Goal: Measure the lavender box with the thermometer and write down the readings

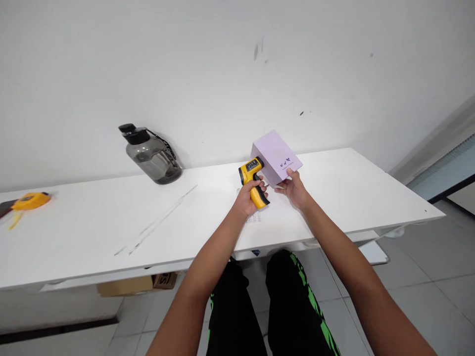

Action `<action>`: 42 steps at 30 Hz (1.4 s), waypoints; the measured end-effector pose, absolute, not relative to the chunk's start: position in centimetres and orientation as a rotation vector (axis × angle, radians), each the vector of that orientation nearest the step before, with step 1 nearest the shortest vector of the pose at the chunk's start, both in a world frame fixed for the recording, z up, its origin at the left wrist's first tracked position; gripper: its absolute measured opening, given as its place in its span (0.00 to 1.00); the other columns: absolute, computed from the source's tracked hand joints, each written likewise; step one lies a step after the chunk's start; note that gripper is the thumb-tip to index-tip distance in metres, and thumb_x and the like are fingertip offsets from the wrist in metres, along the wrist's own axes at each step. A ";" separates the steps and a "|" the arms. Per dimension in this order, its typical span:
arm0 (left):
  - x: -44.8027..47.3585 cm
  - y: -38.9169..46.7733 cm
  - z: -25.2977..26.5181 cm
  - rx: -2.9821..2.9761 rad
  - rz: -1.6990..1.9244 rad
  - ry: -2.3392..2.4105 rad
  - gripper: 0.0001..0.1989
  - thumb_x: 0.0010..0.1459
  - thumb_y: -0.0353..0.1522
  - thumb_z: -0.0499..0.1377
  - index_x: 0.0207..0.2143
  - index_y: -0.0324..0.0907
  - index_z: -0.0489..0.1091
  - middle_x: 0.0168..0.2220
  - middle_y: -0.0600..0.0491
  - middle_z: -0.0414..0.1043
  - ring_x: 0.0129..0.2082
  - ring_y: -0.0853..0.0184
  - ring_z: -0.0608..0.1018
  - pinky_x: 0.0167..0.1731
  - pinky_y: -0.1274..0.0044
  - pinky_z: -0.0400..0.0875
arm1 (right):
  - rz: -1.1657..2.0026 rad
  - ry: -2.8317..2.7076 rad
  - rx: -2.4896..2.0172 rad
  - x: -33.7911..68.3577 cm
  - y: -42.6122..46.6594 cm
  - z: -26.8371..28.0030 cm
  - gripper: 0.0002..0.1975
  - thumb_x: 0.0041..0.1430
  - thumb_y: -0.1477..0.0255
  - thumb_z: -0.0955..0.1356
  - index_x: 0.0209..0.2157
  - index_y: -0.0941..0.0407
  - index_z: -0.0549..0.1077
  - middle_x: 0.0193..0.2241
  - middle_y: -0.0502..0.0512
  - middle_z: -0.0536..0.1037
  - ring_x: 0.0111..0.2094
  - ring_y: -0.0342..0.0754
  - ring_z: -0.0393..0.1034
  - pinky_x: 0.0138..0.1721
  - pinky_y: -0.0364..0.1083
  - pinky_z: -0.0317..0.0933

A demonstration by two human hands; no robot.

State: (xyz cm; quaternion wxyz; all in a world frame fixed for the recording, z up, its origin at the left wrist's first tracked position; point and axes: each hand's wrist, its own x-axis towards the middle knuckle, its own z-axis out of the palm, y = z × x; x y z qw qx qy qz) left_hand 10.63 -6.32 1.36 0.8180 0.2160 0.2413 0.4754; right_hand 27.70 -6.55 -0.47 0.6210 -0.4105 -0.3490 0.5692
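My left hand (249,197) is wrapped round the handle of a yellow and black infrared thermometer gun (251,170). The gun's black front end points at the side of a lilac box (276,154); whether the two touch I cannot tell. My right hand (293,189) grips the box by its near lower corner, thumb on top beside a small dark print and fingers below. The box is tilted above the white table. A sheet with small printing (254,216) lies partly under my left hand, mostly hidden.
A grey see-through bottle (154,157) with a black lid leans against the wall on the left. At the far left lies a yellow tape measure (31,200). The white table (371,198) ends at a right edge; a cardboard box (126,286) sits beneath it.
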 end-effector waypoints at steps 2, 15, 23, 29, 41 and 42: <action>10.6 -6.3 1.3 0.464 1.016 0.517 0.13 0.46 0.24 0.63 0.37 0.40 0.70 0.23 0.59 0.66 0.22 0.74 0.70 0.25 0.80 0.67 | 1.318 -0.798 -0.939 27.6 -6.6 -0.3 0.35 0.41 0.43 0.74 0.46 0.45 0.63 0.37 0.51 0.75 0.38 0.51 0.73 0.35 0.50 0.72; 10.5 -6.6 1.3 0.469 1.029 0.524 0.14 0.48 0.25 0.62 0.39 0.40 0.71 0.23 0.59 0.66 0.22 0.74 0.71 0.24 0.81 0.67 | 1.379 -0.707 -0.850 27.5 -6.7 -0.4 0.34 0.42 0.47 0.76 0.47 0.47 0.65 0.37 0.51 0.74 0.37 0.49 0.74 0.40 0.52 0.74; 10.7 -6.6 1.4 0.458 1.027 0.521 0.13 0.50 0.25 0.62 0.40 0.40 0.71 0.24 0.60 0.67 0.22 0.74 0.72 0.25 0.80 0.68 | 1.326 -0.665 -0.835 27.2 -6.7 -0.3 0.35 0.40 0.50 0.77 0.47 0.46 0.63 0.38 0.48 0.73 0.37 0.46 0.73 0.37 0.48 0.75; 10.7 -6.1 0.8 0.385 0.999 0.496 0.11 0.53 0.26 0.63 0.40 0.41 0.70 0.26 0.60 0.70 0.23 0.75 0.73 0.25 0.80 0.69 | 1.334 -0.573 -0.820 27.0 -6.3 -0.6 0.34 0.45 0.50 0.75 0.50 0.47 0.63 0.43 0.53 0.73 0.40 0.48 0.73 0.40 0.50 0.76; 10.7 -6.4 1.3 0.663 1.138 0.637 0.14 0.54 0.39 0.64 0.39 0.40 0.72 0.26 0.57 0.67 0.23 0.74 0.71 0.25 0.79 0.66 | 0.129 -1.069 -1.836 29.0 -5.2 -2.1 0.48 0.52 0.52 0.69 0.67 0.52 0.47 0.61 0.72 0.60 0.62 0.67 0.60 0.58 0.65 0.58; 10.8 -6.6 1.2 0.734 1.178 0.684 0.15 0.54 0.40 0.64 0.39 0.40 0.72 0.26 0.57 0.67 0.24 0.73 0.71 0.27 0.79 0.67 | 0.108 -1.086 -1.873 28.9 -5.0 -2.2 0.47 0.52 0.51 0.69 0.67 0.52 0.47 0.60 0.72 0.61 0.61 0.67 0.61 0.57 0.66 0.58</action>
